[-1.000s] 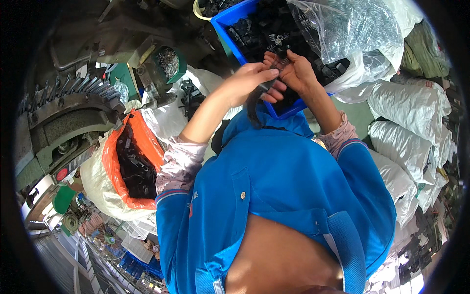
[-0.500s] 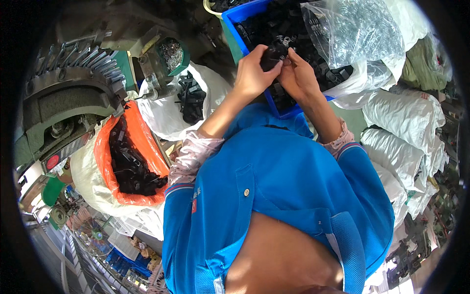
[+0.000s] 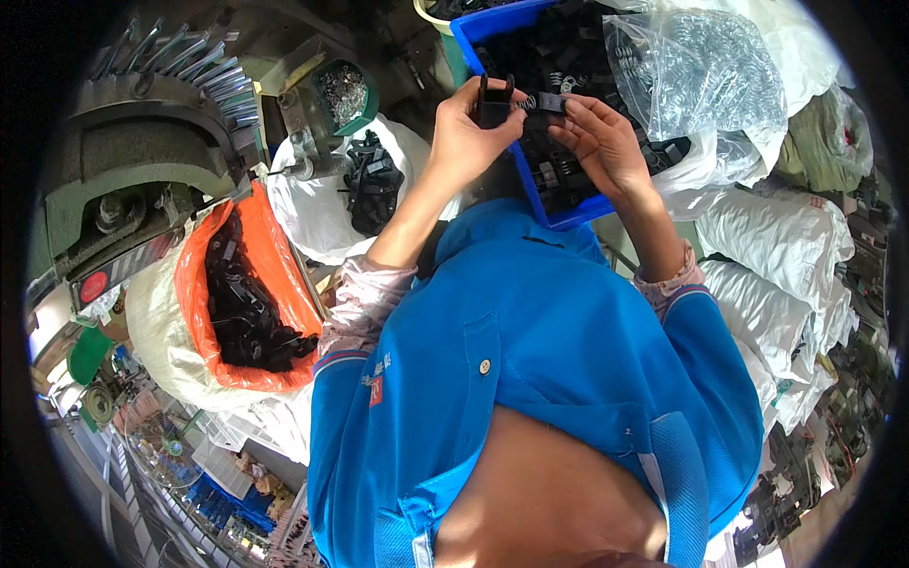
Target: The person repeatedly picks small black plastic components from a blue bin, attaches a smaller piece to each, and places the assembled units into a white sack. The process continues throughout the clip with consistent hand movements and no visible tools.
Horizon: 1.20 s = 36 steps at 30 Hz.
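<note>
My left hand (image 3: 462,133) is closed on a black U-shaped plastic part (image 3: 494,106) whose two prongs point up. My right hand (image 3: 606,142) pinches a smaller flat black part (image 3: 551,102) between thumb and fingertips. A small metal coil spring (image 3: 528,103) sits between the two parts, beside my left fingertips; which hand bears it I cannot tell. Both hands are over the left side of a blue bin (image 3: 530,192) full of black parts and some loose springs. On the bin's right side lies a clear plastic bag (image 3: 696,71) packed with springs.
To the left, a white bag (image 3: 312,222) and an orange-lined sack (image 3: 194,303) hold black parts. A green container (image 3: 365,118) of small metal pieces stands beyond, beside a dark machine (image 3: 133,151). Stuffed white sacks (image 3: 767,232) are stacked at the right.
My hands have drawn slightly apart. The U-shaped part has turned prongs up in my left hand, and the spring and the flat black part now show between the hands.
</note>
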Motion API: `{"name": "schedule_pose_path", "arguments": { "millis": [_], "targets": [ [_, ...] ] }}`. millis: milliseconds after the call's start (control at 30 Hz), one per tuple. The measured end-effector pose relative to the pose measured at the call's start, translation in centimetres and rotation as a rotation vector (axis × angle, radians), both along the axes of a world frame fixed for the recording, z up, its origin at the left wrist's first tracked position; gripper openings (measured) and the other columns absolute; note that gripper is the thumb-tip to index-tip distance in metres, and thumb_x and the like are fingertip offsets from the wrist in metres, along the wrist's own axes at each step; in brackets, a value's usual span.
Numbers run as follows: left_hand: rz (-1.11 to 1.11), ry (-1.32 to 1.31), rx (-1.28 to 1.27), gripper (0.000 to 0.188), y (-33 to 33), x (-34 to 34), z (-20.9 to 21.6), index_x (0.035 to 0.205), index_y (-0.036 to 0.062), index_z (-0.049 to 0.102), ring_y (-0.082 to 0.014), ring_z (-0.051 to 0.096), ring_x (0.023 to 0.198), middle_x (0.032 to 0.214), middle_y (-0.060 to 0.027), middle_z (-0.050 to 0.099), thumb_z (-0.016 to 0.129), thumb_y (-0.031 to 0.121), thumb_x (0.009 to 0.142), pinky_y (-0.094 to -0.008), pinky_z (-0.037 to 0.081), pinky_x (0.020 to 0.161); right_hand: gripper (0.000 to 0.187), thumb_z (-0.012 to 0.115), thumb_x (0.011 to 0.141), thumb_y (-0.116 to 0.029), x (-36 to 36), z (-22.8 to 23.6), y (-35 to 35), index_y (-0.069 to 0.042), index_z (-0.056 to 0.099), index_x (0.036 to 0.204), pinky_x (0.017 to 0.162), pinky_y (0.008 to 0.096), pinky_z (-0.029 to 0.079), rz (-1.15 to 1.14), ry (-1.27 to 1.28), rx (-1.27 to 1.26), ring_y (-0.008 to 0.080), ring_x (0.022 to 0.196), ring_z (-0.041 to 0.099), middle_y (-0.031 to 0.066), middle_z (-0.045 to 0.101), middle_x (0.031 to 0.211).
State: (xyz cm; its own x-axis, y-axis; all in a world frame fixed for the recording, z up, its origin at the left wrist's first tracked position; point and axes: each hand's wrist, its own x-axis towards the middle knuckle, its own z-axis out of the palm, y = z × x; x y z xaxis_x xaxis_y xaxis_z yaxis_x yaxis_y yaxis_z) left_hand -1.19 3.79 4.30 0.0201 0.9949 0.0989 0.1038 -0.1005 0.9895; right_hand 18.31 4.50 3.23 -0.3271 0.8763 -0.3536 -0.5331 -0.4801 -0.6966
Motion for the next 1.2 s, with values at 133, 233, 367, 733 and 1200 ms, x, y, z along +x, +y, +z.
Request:
{"name": "schedule_pose_path", "arguments": {
  "millis": [133,233,367,733,1200],
  "targets": [
    [0.015,0.075,0.002,0.017,0.0,-0.2,-0.3,0.093,0.0002,0.064,-0.0074,0.059,0.074,0.083,-0.0036,0.065,0.069,-0.001,0.077,-0.0224,0.049,0.068,0.026,0.060,0.089,-0.012,-0.4,-0.1,0.1,0.004,0.055,0.109,0.079,0.0319,0.053,0.018,-0.039,0.017,0.0201,0.087,0.063,0.0126,0.061,0.100],
    [0.006,0.132,0.031,0.017,0.2,-0.5,0.0,0.093,-0.0012,0.063,-0.0087,0.061,0.073,0.082,-0.0052,0.065,0.069,0.001,0.078,-0.0234,0.051,0.067,0.025,0.060,0.089,-0.009,-0.6,-0.1,0.1,0.004,0.055,0.109,0.079,0.0312,0.054,0.015,-0.027,0.054,0.0200,0.086,0.063,0.0130,0.062,0.100],
    [-0.030,0.012,-0.093,0.014,0.5,-0.8,0.3,0.092,-0.0035,0.061,-0.0138,0.065,0.073,0.082,-0.0091,0.066,0.067,0.002,0.081,-0.0270,0.055,0.067,0.024,0.060,0.088,-0.007,-1.0,-0.6,0.4,0.004,0.055,0.109,0.080,0.0310,0.054,-0.013,-0.122,0.273,0.0198,0.088,0.063,0.0131,0.062,0.101],
    [-0.087,-0.347,-0.419,0.023,1.4,-1.3,-0.1,0.107,-0.0010,0.054,-0.0188,0.066,0.075,0.095,-0.0134,0.064,0.061,0.010,0.087,-0.0302,0.057,0.063,0.031,0.057,0.091,-0.012,0.1,-1.4,2.2,0.003,0.054,0.118,0.080,0.0275,0.052,0.006,-0.094,0.086,0.0171,0.092,0.062,0.0101,0.062,0.103],
    [-0.435,-0.400,-0.576,0.043,-0.2,-1.4,1.7,0.128,0.0009,0.042,-0.0263,0.067,0.086,0.115,-0.0183,0.059,0.055,0.012,0.088,-0.0283,0.056,0.054,0.024,0.061,0.089,-0.018,1.6,1.2,5.0,-0.001,0.059,0.106,0.077,0.0247,0.047,0.147,-0.306,0.333,0.0107,0.084,0.058,0.0036,0.062,0.093]
  ]
}}
